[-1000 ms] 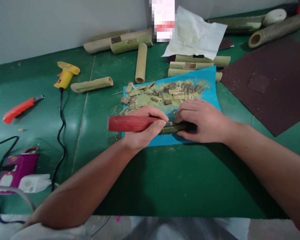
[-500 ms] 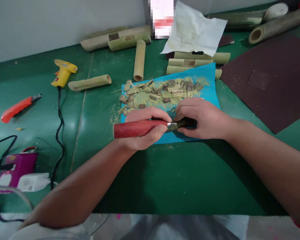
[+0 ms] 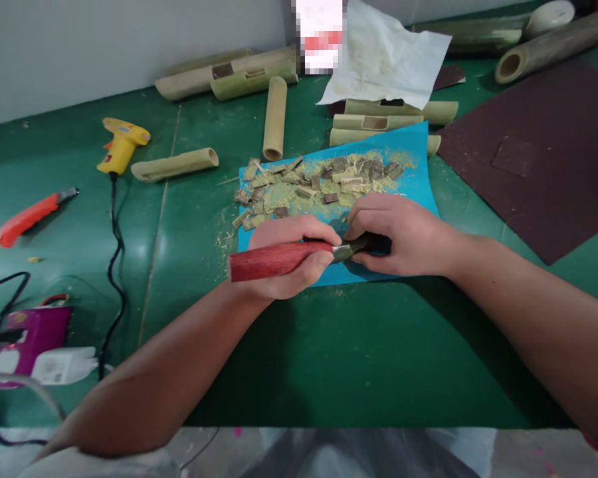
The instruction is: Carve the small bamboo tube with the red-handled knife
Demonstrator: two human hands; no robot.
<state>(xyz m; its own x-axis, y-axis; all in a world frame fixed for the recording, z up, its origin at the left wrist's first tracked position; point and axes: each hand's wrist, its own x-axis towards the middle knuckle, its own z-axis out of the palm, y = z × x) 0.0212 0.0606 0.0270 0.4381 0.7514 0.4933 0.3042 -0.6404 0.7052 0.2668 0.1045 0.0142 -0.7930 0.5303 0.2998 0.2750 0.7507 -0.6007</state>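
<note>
A short, dark green bamboo piece (image 3: 363, 243) lay near the centre of the frame, largely hidden by the right hand (image 3: 406, 229). That hand's grip was clamped on the piece, its thumb on the lower side and its curled fingers on the upper. Just to the left, the left hand (image 3: 299, 277) had its grip wrapped around a carving tool with a red wooden handle (image 3: 269, 261), the handle's butt pointing left and its short metal blade towards the bamboo. Whether the blade touched the bamboo or sat just above it could not be told.

Beneath both hands spread a bright blue sheet (image 3: 421, 192), strewn along its upper part with brown-grey chips and pale yellowish shavings (image 3: 323, 182). The sheet lay on a green worktop (image 3: 379, 358).

Past the sheet's upper edge were pale bamboo lengths (image 3: 441, 109), with a crumpled white paper sheet (image 3: 389, 63) partly over them. A dark maroon sheet (image 3: 553, 172) filled the right side, and a thick brownish bamboo tube (image 3: 563, 46) stood out in the upper right corner.

In the upper left lay a yellow glue gun (image 3: 122, 143); below it was an orange-handled cutter (image 3: 27, 222), and in the lower left a purple box (image 3: 42, 328) among cables.
</note>
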